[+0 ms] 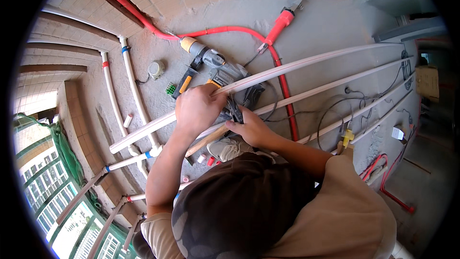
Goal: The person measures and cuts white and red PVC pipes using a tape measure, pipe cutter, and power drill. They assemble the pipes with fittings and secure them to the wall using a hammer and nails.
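Note:
My left hand (196, 110) is closed around a long white pipe (287, 67) that slants up to the right. Just right of it, my right hand (249, 127) grips a black hand tool (234, 109) held at the pipe, its jaws partly hidden. Beneath both hands lies a grey power drill (214, 60) with a bit fitted. A wooden handle (211, 140) slants below the hands, beside a light shoe (225, 149).
A red-handled power tool (279, 31), red conduit (225, 29), green wall plugs (170, 88), cables (326, 110) and further white pipes (136, 88) lie around on the concrete. A cardboard box (426, 83) stands far right. Green netting (62, 151) hangs left. Dark camouflage cloth (239, 201) fills the lower middle.

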{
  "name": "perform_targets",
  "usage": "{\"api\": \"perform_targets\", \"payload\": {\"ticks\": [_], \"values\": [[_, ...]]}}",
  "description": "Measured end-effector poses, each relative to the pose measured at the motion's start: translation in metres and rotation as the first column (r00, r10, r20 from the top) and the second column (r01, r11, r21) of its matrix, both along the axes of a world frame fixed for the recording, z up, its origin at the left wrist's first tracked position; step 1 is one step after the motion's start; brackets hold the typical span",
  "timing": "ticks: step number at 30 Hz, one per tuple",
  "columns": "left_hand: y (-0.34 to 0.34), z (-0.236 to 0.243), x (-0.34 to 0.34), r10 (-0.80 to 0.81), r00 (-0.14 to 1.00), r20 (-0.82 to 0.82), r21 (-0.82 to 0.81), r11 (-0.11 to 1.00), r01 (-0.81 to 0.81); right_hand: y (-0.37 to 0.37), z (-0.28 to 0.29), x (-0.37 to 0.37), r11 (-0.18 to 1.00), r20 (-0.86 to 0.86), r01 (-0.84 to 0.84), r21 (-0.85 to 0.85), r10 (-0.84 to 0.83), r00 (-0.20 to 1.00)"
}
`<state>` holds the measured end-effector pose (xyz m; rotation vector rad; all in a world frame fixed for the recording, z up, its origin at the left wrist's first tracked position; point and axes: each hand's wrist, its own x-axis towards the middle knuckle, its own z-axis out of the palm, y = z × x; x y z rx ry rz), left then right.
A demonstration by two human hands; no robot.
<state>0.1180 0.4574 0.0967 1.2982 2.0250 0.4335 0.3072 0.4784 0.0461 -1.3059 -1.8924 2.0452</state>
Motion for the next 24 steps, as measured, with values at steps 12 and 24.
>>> {"api": "perform_targets", "payload": {"ticks": [12, 24], "values": [[-0.015, -0.001, 0.006, 0.004, 1.0, 0.021, 0.113, 0.994, -0.006, -0.013, -0.012, 0.005, 0.997, 0.0, -0.003, 0.073, 0.003, 1.0], [-0.017, -0.003, 0.004, -0.009, 0.999, -0.037, 0.158, 0.987, 0.015, -0.015, 0.004, -0.007, 0.996, -0.124, 0.076, 0.047, -0.069, 0.99]]}}
